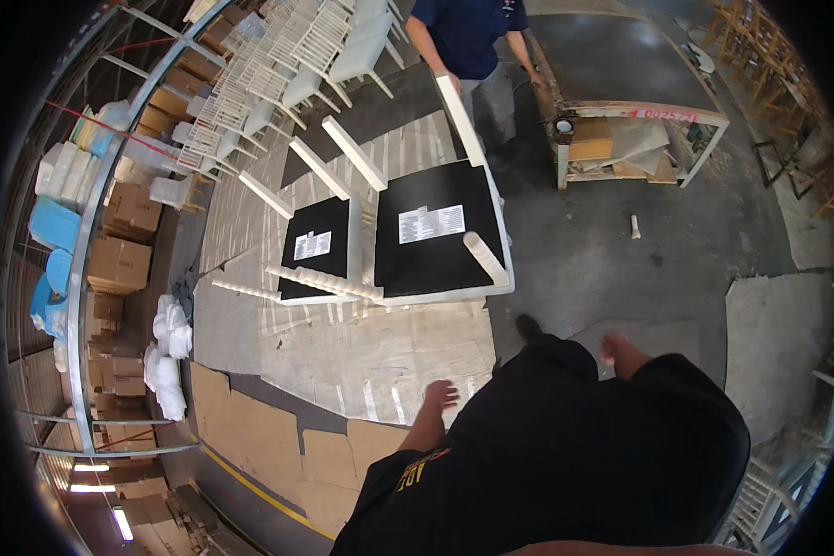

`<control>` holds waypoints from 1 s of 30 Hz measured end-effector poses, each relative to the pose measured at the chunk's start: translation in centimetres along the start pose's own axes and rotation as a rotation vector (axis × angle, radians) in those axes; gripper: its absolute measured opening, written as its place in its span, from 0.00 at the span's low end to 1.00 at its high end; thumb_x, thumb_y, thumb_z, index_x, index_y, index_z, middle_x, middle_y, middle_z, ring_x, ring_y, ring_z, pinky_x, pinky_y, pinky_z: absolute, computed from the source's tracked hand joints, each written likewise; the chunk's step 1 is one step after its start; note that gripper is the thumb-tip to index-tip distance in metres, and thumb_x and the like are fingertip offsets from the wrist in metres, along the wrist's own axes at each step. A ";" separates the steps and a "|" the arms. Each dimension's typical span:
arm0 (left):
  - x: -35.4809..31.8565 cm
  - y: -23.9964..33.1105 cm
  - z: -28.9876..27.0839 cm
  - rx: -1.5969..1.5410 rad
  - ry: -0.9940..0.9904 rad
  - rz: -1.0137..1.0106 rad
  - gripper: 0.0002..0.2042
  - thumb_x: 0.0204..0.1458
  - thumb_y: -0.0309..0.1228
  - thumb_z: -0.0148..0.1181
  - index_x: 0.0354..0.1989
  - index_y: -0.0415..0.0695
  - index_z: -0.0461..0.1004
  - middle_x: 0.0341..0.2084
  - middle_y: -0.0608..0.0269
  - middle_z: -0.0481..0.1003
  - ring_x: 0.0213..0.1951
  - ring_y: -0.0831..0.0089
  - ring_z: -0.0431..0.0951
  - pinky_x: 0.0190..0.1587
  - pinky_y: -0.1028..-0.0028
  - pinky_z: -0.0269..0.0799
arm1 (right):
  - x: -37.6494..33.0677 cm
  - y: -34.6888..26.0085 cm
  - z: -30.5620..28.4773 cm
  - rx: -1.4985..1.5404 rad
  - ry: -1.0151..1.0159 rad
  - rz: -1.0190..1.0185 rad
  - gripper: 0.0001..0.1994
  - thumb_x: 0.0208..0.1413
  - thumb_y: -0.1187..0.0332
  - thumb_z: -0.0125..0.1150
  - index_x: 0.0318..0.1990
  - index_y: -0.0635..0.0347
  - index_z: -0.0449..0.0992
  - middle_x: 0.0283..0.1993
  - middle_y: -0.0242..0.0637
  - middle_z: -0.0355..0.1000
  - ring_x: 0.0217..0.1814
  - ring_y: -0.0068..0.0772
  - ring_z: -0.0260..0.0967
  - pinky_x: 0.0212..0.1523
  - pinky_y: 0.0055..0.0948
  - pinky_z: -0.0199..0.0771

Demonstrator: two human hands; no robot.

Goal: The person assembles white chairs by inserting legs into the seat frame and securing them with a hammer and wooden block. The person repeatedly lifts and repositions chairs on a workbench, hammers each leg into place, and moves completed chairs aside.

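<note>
Both of my hands hang in the air beside my body, apart from the furniture. My left hand [442, 396] is empty, its fingers loosely bent and a little apart, above the pale floor covering. My right hand [610, 347] is curled, with nothing seen in it, above the dark floor. In front of me two white chairs lie upturned side by side, the larger-looking chair [412, 264] at the right and the other chair [320, 276] at its left. Their black undersides carry white labels, and their straight and ridged legs stick out. Their backrests are hidden.
Another person [463, 37] in a dark blue shirt stands beyond the chairs, one hand by a chair leg. A worn worktable [621, 65] stands at the far right. Several white chairs [283, 56] and a metal rack [88, 278] with cartons line the left. A small white piece [635, 226] lies on the floor.
</note>
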State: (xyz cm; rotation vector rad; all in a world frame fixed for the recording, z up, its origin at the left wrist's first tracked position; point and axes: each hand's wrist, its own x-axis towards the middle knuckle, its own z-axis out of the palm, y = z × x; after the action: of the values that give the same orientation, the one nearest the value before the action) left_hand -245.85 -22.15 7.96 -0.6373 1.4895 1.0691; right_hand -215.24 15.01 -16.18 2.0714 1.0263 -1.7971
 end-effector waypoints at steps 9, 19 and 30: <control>0.4 12.3 -12.7 -0.516 0.440 0.729 0.18 0.68 0.40 0.49 0.51 0.38 0.76 0.38 0.57 0.81 0.37 0.66 0.83 0.34 0.70 0.80 | -15.1 -27.6 26.2 -0.172 -0.540 -0.632 0.11 0.60 0.60 0.63 0.40 0.58 0.82 0.38 0.31 0.80 0.33 0.26 0.77 0.28 0.31 0.76; -2.7 28.2 -25.5 -0.122 0.016 1.297 0.16 0.67 0.35 0.51 0.53 0.37 0.78 0.46 0.58 0.82 0.50 0.68 0.80 0.54 0.68 0.72 | -10.4 -21.9 25.1 0.091 -0.191 -0.578 0.10 0.60 0.60 0.65 0.39 0.56 0.78 0.28 0.33 0.75 0.26 0.30 0.74 0.24 0.32 0.73; -3.1 33.8 -29.4 0.404 -0.503 1.077 0.16 0.58 0.17 0.61 0.55 0.41 0.77 0.51 0.62 0.78 0.53 0.71 0.79 0.56 0.70 0.75 | -19.2 -9.9 27.0 0.025 0.104 -0.098 0.09 0.60 0.66 0.58 0.41 0.63 0.76 0.40 0.46 0.77 0.36 0.48 0.78 0.33 0.45 0.82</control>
State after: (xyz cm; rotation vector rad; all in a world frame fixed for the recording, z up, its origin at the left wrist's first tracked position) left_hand -287.94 -33.77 18.55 0.7825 1.5031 1.4890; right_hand -242.77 -0.11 -1.84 2.1857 1.1579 -1.7720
